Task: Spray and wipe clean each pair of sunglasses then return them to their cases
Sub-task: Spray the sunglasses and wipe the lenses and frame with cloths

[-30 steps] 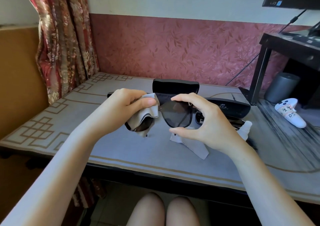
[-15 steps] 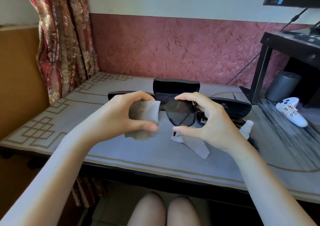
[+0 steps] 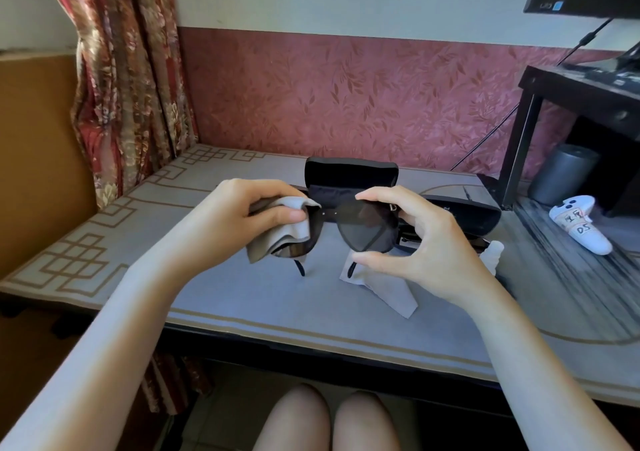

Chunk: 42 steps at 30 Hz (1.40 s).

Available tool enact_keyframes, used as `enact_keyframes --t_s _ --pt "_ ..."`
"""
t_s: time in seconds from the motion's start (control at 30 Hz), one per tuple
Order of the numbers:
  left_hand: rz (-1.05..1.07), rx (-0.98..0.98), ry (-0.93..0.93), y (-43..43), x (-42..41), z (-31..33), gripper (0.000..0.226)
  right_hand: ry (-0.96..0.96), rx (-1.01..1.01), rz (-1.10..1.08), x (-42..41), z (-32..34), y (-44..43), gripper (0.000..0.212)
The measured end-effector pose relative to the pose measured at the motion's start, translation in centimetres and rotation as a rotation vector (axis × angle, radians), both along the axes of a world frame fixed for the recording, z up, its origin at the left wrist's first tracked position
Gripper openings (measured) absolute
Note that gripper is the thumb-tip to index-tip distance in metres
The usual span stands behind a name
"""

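Observation:
Black sunglasses (image 3: 360, 227) are held up above the table, lenses facing me. My right hand (image 3: 415, 239) pinches the right lens edge between thumb and fingers. My left hand (image 3: 239, 220) presses a grey cloth (image 3: 277, 232) onto the left lens, which the cloth mostly hides. Behind the glasses an open black case (image 3: 349, 173) stands with its lid up. A second black case (image 3: 464, 213) lies to the right, partly behind my right hand. A white spray bottle (image 3: 491, 255) lies beside my right wrist. Another pale cloth (image 3: 384, 288) rests on the table under the glasses.
The grey table (image 3: 242, 305) has a patterned border and its front edge is close to my knees. A white game controller (image 3: 581, 229) lies at the right. A dark stand (image 3: 554, 104) with a grey cylinder (image 3: 561, 173) under it is at the far right. A curtain (image 3: 128, 87) hangs at the left.
My left hand has shifted the cloth over the left lens, from bunched to spread and now pinched near the top. The sunglasses have risen slightly and tilted; my right hand keeps its hold.

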<state>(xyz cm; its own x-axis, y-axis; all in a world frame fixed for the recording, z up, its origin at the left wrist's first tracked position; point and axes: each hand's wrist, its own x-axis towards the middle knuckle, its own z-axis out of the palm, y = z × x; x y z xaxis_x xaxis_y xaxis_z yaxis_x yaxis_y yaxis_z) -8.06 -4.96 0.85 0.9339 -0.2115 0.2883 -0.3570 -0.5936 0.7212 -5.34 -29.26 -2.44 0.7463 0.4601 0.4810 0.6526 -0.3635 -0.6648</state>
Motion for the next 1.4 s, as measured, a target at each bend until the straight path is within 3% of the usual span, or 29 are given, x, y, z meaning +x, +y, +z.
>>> enact_keyframes --t_s 0.4,0.73,0.83,0.97,1.4 --pt "-0.051 -0.033 0.061 1.0 -0.7 -0.4 0.062 0.051 0.092 0.019 -0.2 0.0 -0.1 0.056" --pt "0.043 0.038 -0.02 -1.0 -0.1 -0.6 0.037 -0.046 0.016 0.022 -0.4 -0.2 0.7 0.056" --pt "-0.005 -0.062 0.009 -1.2 -0.1 -0.3 0.029 -0.058 0.006 0.026 -0.6 -0.3 0.7 0.056" --pt "0.067 -0.034 -0.08 -1.2 0.2 -0.5 0.053 -0.059 0.011 0.028 -0.7 -0.2 0.7 0.057" --pt "0.032 -0.104 0.011 0.0 0.5 -0.7 0.057 -0.009 0.042 0.035 -0.8 -0.3 0.3 0.057"
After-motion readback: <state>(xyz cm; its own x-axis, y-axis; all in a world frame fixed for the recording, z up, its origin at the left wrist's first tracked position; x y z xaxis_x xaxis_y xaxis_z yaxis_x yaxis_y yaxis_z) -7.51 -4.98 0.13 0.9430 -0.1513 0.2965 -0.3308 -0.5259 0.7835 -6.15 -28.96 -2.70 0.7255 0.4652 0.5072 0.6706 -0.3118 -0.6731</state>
